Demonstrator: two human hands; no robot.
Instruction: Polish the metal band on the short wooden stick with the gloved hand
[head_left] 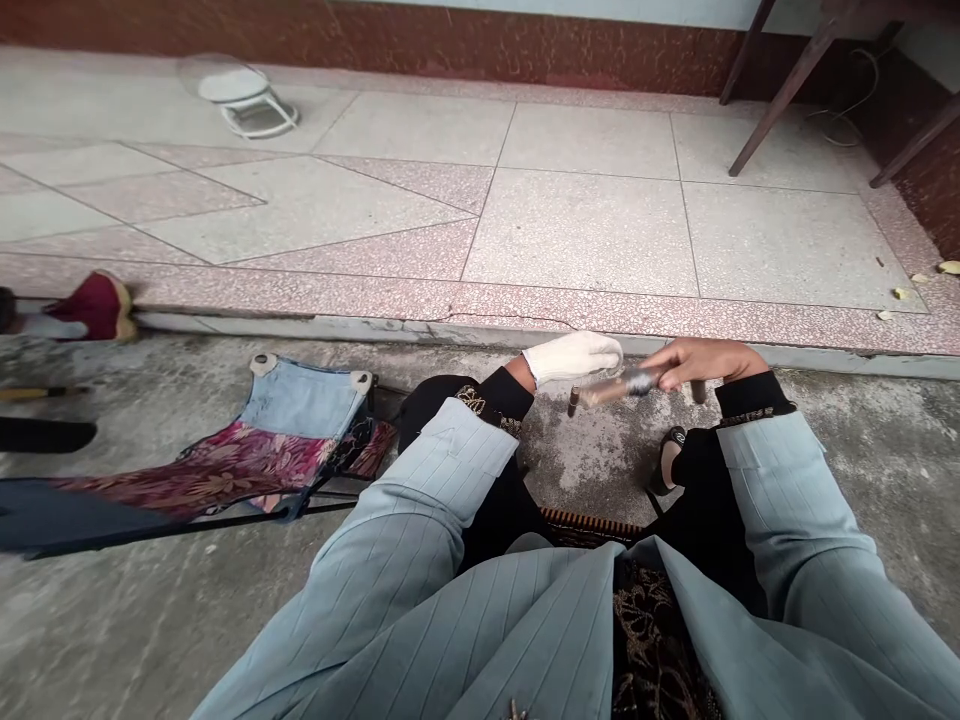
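Note:
My left hand [574,357] wears a white knit glove, its fingers together and curled down above the step's edge. What they hold, if anything, is hidden. My bare right hand [711,358] is closed around a wooden-handled tool [609,390] with silvery tape wrapped round it. The tool points left, with a short dark piece at its left end, just below the gloved fingers. Its exact kind is blurred. A dark stub [699,391] shows beneath my right palm. Both hands are in front of my knees.
A folding chair [247,455] with blue and floral cloth stands at left. Another person's red shoe [97,306] rests by the raised tiled step [570,235]. A small white stool [244,92] stands farther back; wooden table legs [784,95] are at the upper right.

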